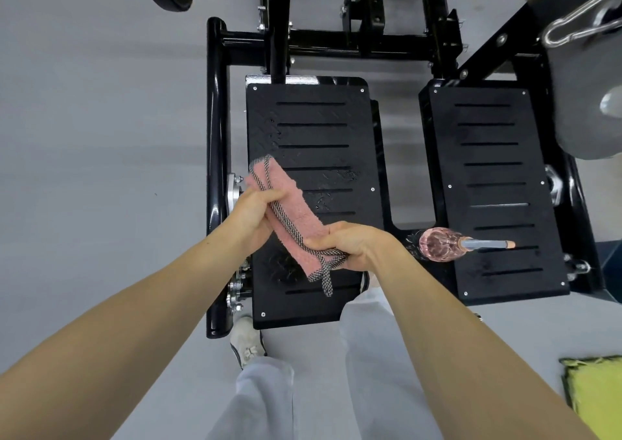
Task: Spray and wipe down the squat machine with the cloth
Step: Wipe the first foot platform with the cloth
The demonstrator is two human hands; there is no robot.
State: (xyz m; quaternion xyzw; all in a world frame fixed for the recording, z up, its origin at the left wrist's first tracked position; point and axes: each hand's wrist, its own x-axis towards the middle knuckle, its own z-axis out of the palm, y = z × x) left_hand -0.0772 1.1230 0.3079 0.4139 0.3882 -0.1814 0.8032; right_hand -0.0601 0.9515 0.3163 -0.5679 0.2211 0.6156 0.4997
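Where the squat machine stands: on the grey floor.
Cloth: pink, stretched slantwise above the left footplate.
Left hand: fingers curled round its upper end.
Right hand: gripping its lower end.
Spray bottle: lying beside the right hand.

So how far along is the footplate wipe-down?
Spraying looks done: droplets show on the black slotted left footplate, and the clear pink spray bottle sits between the plates. In hand: left hand and right hand both grip the pink towelling cloth above that plate. Left: the wiping itself.
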